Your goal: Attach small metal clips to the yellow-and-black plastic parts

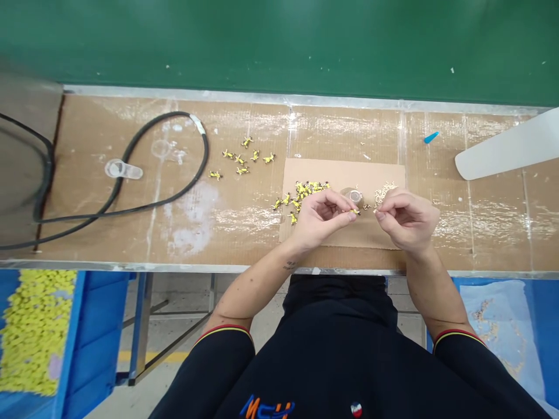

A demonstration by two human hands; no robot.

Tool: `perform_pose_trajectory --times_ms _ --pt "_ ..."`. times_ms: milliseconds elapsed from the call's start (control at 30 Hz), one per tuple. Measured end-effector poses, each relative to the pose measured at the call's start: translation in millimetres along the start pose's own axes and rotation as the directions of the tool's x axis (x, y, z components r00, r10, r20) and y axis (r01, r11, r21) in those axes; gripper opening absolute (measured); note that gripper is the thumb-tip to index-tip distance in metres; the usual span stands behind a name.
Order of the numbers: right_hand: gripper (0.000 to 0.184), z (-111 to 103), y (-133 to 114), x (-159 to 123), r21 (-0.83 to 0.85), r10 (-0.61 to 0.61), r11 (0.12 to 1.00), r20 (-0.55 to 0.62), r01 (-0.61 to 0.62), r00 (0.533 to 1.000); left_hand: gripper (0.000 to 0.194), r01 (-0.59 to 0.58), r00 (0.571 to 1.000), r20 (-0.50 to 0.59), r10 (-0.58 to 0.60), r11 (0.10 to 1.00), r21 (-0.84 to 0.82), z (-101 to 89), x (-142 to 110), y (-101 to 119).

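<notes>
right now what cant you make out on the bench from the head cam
All in the head view:
small yellow piece in the left hand: fingers cover part of it
whatever the right hand pinches: too small to tell
pile of pale parts: too small to tell their shape
blue bin of yellow pieces: cut off by the left and bottom edges
white object: cut off by the right edge

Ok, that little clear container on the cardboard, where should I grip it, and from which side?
Probably by its round top edge, pinching the small clear container from the far side of the cardboard sheet. Your left hand and right hand crowd its near side, and the yellow figures lie just to its left.
</notes>
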State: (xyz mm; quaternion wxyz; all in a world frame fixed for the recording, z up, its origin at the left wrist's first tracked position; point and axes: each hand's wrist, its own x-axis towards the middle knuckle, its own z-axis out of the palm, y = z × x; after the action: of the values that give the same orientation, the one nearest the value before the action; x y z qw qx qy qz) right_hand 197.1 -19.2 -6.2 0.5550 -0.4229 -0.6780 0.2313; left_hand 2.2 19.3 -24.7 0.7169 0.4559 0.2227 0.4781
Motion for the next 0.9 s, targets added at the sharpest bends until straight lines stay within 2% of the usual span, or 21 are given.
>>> perform_pose_trajectory --times_ms 167,367,533,767,900 --pt "0.019 0 -1 1 0.025 -0.01 1.0 0.032 0.01 0.999 0.034 0.061 0.997 -0.044 -0.062 0.998 -0.033 -0.5 -2 0" --pt "0.016 2 -1 0 0.071 0.022 0.997 0.056 -0.026 0.998 0.04 0.146 0.989 -0.014 -0.148 0.986 -0.084 1.0 -3 -2" --pt "0.014 3 0 0 0.098 0.039 0.994 0.103 -0.049 0.994 0.032 0.166 0.986 0.032 -0.164 0.981 -0.098 4.3 -3 0" --pt "0.013 9 1 -5 0.126 0.107 0.985 0.095 -0.119 0.99 0.027 0.143 0.988 0.068 -0.137 0.986 -0.089 4.4 -5 0" --pt "0.014 13 -1 -5 0.162 0.107 0.979 0.109 -0.124 0.988 0.03 0.14 0.989 0.059 -0.136 0.988 -0.062 3.6 -6 -2"
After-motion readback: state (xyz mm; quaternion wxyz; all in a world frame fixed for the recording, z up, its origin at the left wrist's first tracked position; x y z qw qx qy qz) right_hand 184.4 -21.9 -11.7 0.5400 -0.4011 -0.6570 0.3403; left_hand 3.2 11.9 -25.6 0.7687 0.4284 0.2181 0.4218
